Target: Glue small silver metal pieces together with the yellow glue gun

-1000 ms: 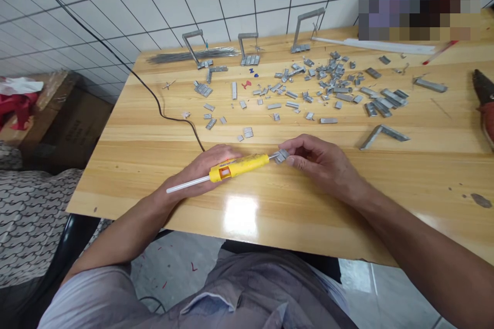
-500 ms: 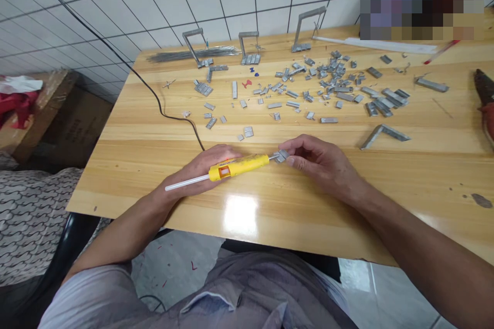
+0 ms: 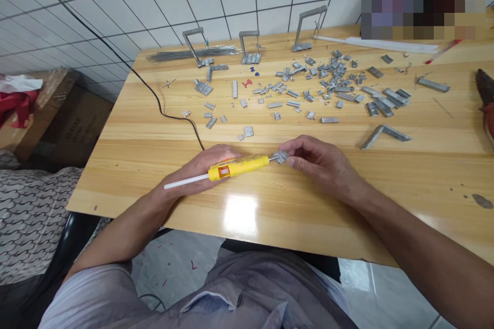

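From the head camera: the left hand point(image 3: 204, 169) is wrapped around a yellow glue gun point(image 3: 239, 166), a clear glue stick point(image 3: 186, 181) poking from its rear, above the near half of the wooden bench point(image 3: 154, 164). The gun's nozzle meets a small grey metal piece point(image 3: 281, 156), pinched between thumb and fingers of the right hand point(image 3: 322, 164). Beyond lie scattered metal offcuts point(image 3: 335, 74); three angular frames point(image 3: 250, 47) stand along the far edge. A black cord point(image 3: 158, 100) runs over the bench's left part.

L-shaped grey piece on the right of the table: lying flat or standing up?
Lying flat: both arms of the L-shaped grey piece appear to rest along the tabletop.
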Available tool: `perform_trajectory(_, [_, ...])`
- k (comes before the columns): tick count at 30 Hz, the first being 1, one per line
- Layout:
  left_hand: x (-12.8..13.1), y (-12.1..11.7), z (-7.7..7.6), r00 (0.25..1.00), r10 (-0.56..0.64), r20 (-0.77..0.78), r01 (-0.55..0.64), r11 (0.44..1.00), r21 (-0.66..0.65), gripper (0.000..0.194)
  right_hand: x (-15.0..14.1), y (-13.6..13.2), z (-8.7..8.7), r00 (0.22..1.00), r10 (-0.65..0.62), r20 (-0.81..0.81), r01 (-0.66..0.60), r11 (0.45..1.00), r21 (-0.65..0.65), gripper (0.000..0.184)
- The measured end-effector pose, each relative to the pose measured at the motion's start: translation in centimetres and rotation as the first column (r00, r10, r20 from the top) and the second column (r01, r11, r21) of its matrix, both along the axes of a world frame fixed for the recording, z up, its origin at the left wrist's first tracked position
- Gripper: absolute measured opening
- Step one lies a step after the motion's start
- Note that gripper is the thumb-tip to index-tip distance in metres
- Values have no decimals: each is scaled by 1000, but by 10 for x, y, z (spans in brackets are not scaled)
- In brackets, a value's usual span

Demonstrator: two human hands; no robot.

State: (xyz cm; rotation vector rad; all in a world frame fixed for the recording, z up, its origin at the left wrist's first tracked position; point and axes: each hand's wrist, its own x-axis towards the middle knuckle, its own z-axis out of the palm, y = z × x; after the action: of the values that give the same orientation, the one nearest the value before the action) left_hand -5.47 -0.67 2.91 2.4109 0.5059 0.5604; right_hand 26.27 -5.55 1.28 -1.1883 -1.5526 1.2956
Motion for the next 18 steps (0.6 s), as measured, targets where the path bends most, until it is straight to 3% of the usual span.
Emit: perform_trajectory(18, [0, -1, 3, 1000, 7, -24, -7, 1000, -21, 27, 0, 0, 0, 1000, 3, -13, -3, 1000, -2, 31])
